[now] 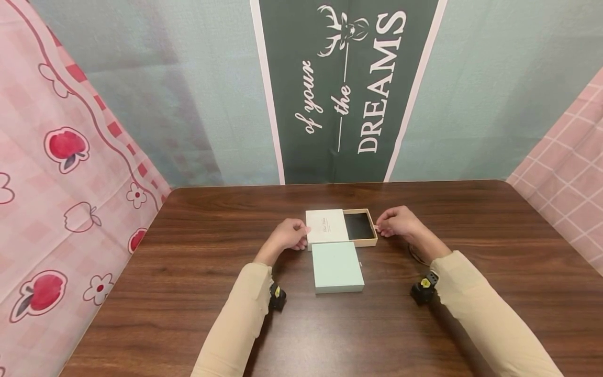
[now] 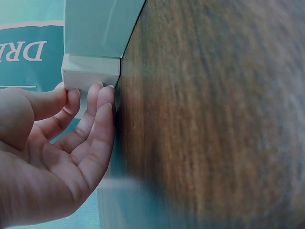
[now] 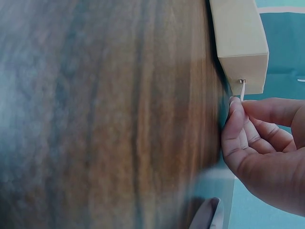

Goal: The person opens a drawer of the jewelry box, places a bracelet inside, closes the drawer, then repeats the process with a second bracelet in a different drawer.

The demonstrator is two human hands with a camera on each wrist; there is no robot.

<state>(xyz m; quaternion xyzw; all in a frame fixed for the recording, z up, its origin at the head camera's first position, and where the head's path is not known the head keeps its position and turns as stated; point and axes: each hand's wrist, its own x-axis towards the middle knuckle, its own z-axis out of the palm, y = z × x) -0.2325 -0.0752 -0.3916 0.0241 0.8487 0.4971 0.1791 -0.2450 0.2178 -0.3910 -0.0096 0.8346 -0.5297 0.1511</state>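
Note:
A white drawer box (image 1: 325, 225) with small print lies on the table, its cream tray (image 1: 365, 243) partly slid out to the right, showing a black inside. At the box's left end my left hand (image 1: 291, 233) holds the outer sleeve, thumb at the top edge and fingers against the end face. My right hand (image 1: 399, 221) pinches a thin ribbon pull (image 3: 243, 89) on the tray's end, between thumb and forefinger. Just in front, a mint green box (image 1: 336, 266) lies flat with a small tab on its right side.
The brown wood table (image 1: 188, 314) spreads around the boxes. A dark curved thing (image 1: 416, 255) lies under my right wrist. Behind the table hangs a green printed cloth (image 1: 334, 167), with a pink patterned cloth (image 1: 85, 173) at the left.

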